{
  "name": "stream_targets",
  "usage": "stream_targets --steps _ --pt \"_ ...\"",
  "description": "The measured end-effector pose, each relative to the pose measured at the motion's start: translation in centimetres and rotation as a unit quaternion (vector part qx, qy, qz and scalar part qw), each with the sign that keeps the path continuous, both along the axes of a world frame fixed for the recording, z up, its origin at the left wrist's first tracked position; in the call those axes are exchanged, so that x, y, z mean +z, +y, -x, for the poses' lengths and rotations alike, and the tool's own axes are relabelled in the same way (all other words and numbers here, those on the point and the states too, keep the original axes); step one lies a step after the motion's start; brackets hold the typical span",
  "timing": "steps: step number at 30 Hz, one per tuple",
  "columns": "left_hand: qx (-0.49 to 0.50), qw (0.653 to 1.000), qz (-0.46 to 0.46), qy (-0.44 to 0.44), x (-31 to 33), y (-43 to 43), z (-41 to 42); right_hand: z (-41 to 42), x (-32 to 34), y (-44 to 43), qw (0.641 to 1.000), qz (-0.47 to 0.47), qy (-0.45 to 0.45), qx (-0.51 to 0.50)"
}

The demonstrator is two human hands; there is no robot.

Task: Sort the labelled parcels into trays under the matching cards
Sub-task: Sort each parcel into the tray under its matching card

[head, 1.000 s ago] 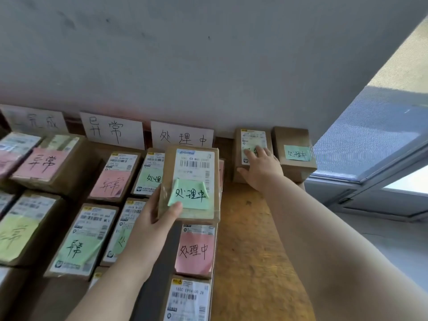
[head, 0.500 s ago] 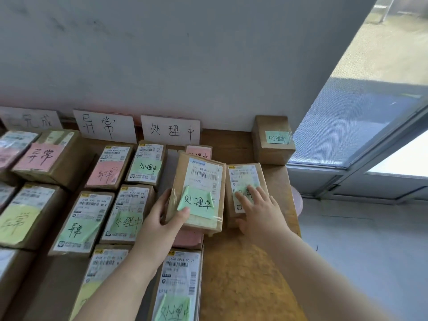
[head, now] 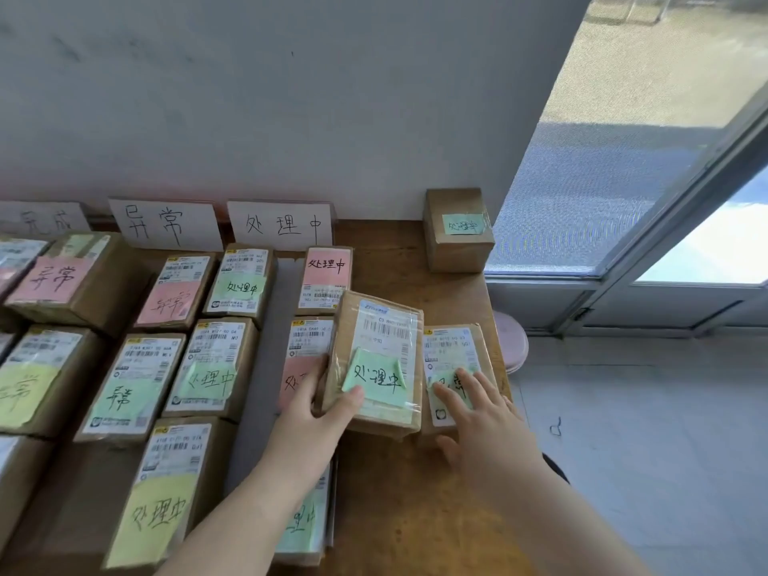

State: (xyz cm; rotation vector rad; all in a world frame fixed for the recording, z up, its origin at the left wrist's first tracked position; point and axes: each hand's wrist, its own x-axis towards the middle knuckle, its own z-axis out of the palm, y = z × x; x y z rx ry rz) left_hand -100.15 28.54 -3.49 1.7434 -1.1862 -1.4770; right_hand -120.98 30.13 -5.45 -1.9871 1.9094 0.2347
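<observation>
Indoors, wooden table (head: 399, 513) by window (head: 623, 180); left hand (head: 307, 417) grips parcel (head: 374, 359), right hand (head: 486, 426) flat

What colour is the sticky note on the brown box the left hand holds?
Light green sticky note, head view.

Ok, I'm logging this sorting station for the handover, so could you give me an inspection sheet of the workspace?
Surface: wooden table, bare wood on its right side.
Job's things: rows of labelled parcels below the 异常 card and 处理中 card; one corner parcel apart at the back right; trays not discernible.
Clutter: nothing seen.
Hands: left hand grips a green-noted parcel, tilted; right hand lays its fingers flat on a neighbouring parcel.
Cables: nothing seen.
Surroundings: grey wall, window, pink stool.
</observation>
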Motion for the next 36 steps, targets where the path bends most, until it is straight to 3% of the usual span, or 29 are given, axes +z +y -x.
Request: stream_targets --steps 3,6,9,12,17,22,27,36 --pt "-0.025 1.0 -0.007 -0.005 -0.6 0.3 1.0 1.7 0.5 0.8 0.999 0.019 -0.042 -0.028" --pt "-0.034 0.999 -0.029 0.004 -2.0 0.5 1.7 3.6 0.3 1.1 0.978 0.059 -0.141 -0.141" --pt "-0.031 0.997 -0.06 0.023 -2.9 0.8 2.5 5.2 -0.5 0.9 0.926 0.06 -0.262 -0.265" --pt "-0.013 0.995 -0.087 0.044 -3.3 1.1 3.2 6.0 -1.7 1.1 0.854 -0.037 -0.378 -0.356" --pt "0.006 0.992 -0.097 0.075 -3.2 1.5 3.8 6.9 -2.8 2.2 0.793 -0.033 -0.477 -0.377" --pt "-0.011 0.996 -0.047 0.07 -1.7 1.4 3.1 7.8 -2.4 3.2 0.701 0.008 -0.61 -0.37" --pt "-0.03 0.998 0.016 0.054 0.4 1.4 1.6 7.6 -0.1 2.6 0.686 0.053 -0.65 -0.323" --pt "0.005 0.996 0.062 0.063 3.5 3.2 -5.0 0.6 3.7 3.1 0.72 0.121 -0.64 -0.238"
